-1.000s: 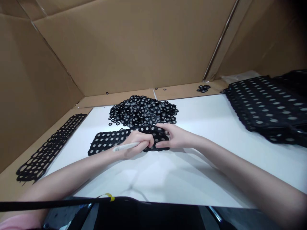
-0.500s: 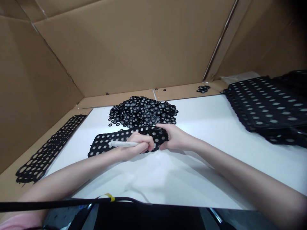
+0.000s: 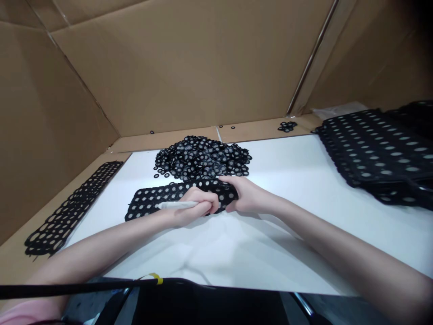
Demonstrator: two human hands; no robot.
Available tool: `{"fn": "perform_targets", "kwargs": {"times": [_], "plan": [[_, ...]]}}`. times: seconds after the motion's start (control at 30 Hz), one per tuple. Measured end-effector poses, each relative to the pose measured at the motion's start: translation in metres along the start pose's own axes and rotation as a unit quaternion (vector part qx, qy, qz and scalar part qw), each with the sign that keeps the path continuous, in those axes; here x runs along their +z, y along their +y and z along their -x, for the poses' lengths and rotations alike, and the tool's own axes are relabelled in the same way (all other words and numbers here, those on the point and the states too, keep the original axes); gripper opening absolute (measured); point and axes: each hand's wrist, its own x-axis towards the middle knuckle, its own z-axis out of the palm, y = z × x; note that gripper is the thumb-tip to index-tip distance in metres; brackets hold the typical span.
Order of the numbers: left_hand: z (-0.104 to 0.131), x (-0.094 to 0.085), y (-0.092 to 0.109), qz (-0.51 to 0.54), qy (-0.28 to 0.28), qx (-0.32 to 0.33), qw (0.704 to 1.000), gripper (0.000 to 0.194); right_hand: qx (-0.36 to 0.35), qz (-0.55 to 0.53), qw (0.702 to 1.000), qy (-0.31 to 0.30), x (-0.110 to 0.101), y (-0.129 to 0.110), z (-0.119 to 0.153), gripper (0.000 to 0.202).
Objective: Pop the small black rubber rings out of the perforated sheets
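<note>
Across the white board lies a black strip [image 3: 144,197] with rows of pale round dots or holes, seemingly a stack of several layers. My left hand [image 3: 199,205] is closed round a white pen-like tool [image 3: 177,205] and rests on the strip; the tool's back end points left, and its tip is hidden by my fingers. At the strip's right end, my right hand [image 3: 248,194] grips the edge between thumb and fingers. Just behind the strip is a heap of small black rings [image 3: 203,155], some with pale centres.
Another black dotted strip [image 3: 76,205] lies on cardboard at the left. On the right sit larger black dotted sheets [image 3: 385,144], stacked. A small cluster of rings [image 3: 287,126] lies at the back. Cardboard walls [image 3: 203,63] enclose the board, and a black cable [image 3: 101,287] crosses the front.
The whole view has shifted very slightly. Both hands keep their holds on the tool and the strip, with almost no visible movement.
</note>
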Motion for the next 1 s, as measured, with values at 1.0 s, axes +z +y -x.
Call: {"fn": "perform_targets", "kwargs": {"times": [1.0], "plan": [[0.0014,0.0013,-0.0045,0.041,0.002,0.004,0.999,0.022,-0.003,0.014,1.0,-0.009,-0.0036,-0.0073,0.0007,0.064]]}}
